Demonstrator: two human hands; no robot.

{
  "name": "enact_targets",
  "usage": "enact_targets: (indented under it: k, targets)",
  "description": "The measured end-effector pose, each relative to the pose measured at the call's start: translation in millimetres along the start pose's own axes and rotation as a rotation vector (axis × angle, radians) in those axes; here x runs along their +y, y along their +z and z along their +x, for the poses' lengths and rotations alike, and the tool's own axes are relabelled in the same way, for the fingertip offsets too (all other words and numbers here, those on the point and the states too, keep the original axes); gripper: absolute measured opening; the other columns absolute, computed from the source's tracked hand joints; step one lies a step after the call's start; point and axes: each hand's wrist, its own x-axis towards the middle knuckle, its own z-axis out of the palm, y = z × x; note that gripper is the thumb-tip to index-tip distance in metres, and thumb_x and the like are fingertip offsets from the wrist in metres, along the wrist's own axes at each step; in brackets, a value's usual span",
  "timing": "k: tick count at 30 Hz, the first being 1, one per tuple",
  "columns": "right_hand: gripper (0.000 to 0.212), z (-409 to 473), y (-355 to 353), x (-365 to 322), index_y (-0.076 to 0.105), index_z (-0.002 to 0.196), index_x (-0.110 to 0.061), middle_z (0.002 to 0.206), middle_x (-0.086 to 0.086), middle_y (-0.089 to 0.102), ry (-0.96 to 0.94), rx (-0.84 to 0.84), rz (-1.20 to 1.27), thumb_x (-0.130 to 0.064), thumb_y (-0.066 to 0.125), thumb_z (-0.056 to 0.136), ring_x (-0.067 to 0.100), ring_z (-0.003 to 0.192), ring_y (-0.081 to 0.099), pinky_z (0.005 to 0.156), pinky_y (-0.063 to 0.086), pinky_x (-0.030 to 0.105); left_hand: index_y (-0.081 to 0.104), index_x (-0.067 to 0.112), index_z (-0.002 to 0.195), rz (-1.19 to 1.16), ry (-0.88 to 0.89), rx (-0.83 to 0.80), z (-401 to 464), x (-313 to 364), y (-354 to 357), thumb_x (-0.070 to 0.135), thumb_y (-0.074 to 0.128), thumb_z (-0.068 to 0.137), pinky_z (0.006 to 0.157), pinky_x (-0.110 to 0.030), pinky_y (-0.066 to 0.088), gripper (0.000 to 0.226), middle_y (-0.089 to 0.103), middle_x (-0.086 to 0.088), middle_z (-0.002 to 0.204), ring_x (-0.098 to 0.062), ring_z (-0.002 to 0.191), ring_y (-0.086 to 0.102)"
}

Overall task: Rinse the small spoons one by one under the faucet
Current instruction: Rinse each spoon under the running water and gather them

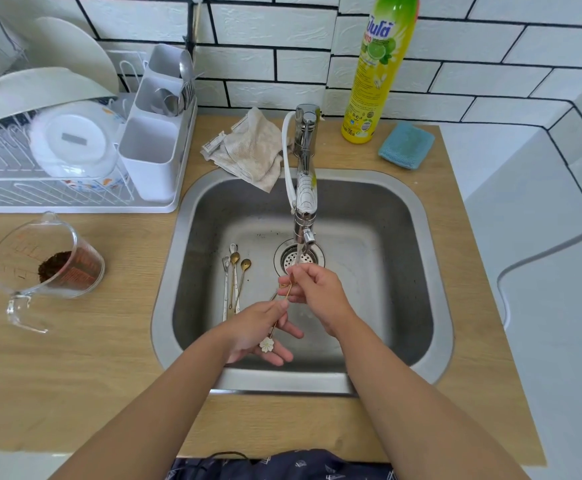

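Held spoon (pixel 280 311): thin gold stem, white flower charm at the near end, tilted with its bowl end up under the stream, bowl hidden among fingers; stem pinched by both hands.

Loose spoons (pixel 234 278): four slim long-handled pieces, two gold-bowled, two silver, lying side by side on the sink (pixel 369 237) floor left of the drain, bowls pointing away, handles toward the near wall.

Faucet (pixel 305 188): chrome, upright at the sink's back rim, spout over the drain, water running.
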Motion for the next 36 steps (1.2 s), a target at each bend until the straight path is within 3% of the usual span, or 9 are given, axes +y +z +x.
enact_targets:
  k: [5,14,18,21,25,27,30,33,36]
  targets:
    - [0.029,-1,-2,-2,0.064,0.131,-0.016,0.117,0.002,0.078,0.060,-0.137,0.169,-0.007,0.058,0.103,0.024,0.104,0.077,0.081,0.061,0.029,0.050,0.007,0.109,-0.010,-0.006,0.076,2,2,-6,0.051,0.037,0.104,0.054,-0.034,0.058,0.045,0.076,-0.008,0.104,-0.027,0.061,0.070]
    - [0.018,-3,-2,-5,0.064,0.099,-0.007,0.093,0.019,0.076,0.034,0.011,0.095,-0.016,0.077,0.092,0.020,0.077,0.079,0.063,0.062,0.027,0.059,0.019,0.096,-0.030,0.039,0.083,10,-4,-9,0.053,0.044,0.101,0.067,-0.032,0.057,0.038,0.068,-0.001,0.089,-0.010,0.063,0.060]
    - [0.017,-4,2,-5,0.070,0.108,-0.015,0.101,0.007,0.082,0.072,-0.076,0.096,-0.028,0.060,0.104,0.022,0.090,0.079,0.073,0.062,0.027,0.057,0.010,0.112,-0.054,0.047,0.100,14,-6,-10,0.047,0.044,0.103,0.066,-0.031,0.057,0.040,0.066,-0.002,0.082,-0.010,0.058,0.056]
    - [0.023,-5,0,-7,0.067,0.121,-0.016,0.114,0.003,0.080,0.089,-0.134,0.150,-0.029,0.055,0.106,0.024,0.102,0.078,0.077,0.062,0.027,0.056,0.009,0.107,-0.053,0.053,0.099,13,-7,-11,0.045,0.041,0.104,0.064,-0.030,0.055,0.039,0.069,-0.004,0.082,-0.012,0.055,0.054]
    - [0.014,-6,-1,-11,0.072,0.098,-0.013,0.101,0.008,0.081,0.078,-0.048,0.150,-0.027,0.069,0.098,0.023,0.094,0.078,0.072,0.061,0.026,0.051,0.016,0.091,-0.035,0.071,0.097,13,-5,-10,0.047,0.040,0.104,0.066,-0.030,0.057,0.036,0.072,-0.005,0.083,-0.011,0.057,0.056]
    - [0.024,-5,0,-12,0.073,0.093,-0.011,0.094,0.010,0.081,0.089,0.007,0.108,-0.034,0.069,0.098,0.022,0.085,0.078,0.067,0.061,0.026,0.051,0.016,0.090,-0.032,0.074,0.089,13,-5,-10,0.049,0.041,0.103,0.072,-0.033,0.059,0.036,0.074,-0.007,0.087,-0.011,0.064,0.061]
    - [0.037,-6,-1,-14,0.073,0.104,-0.007,0.103,0.010,0.081,0.116,-0.007,0.164,-0.040,0.055,0.105,0.022,0.093,0.079,0.070,0.062,0.027,0.050,0.016,0.090,-0.034,0.060,0.059,13,-6,-11,0.052,0.041,0.102,0.078,-0.037,0.060,0.039,0.075,-0.009,0.092,-0.014,0.070,0.065]
    - [0.025,-6,-2,-16,0.069,0.120,-0.013,0.118,0.003,0.078,0.137,-0.136,0.274,-0.023,0.049,0.109,0.021,0.111,0.074,0.079,0.060,0.027,0.050,0.017,0.089,-0.106,0.036,0.049,13,-4,-14,0.056,0.042,0.100,0.072,-0.035,0.058,0.041,0.076,-0.013,0.095,-0.017,0.069,0.067]
    - [0.032,-6,-2,-14,0.061,0.134,-0.022,0.117,0.000,0.078,0.148,-0.190,0.316,-0.009,0.053,0.106,0.015,0.108,0.074,0.076,0.059,0.026,0.053,0.021,0.078,-0.175,0.001,0.011,12,-3,-16,0.059,0.046,0.097,0.065,-0.034,0.056,0.043,0.075,-0.017,0.096,-0.018,0.063,0.064]
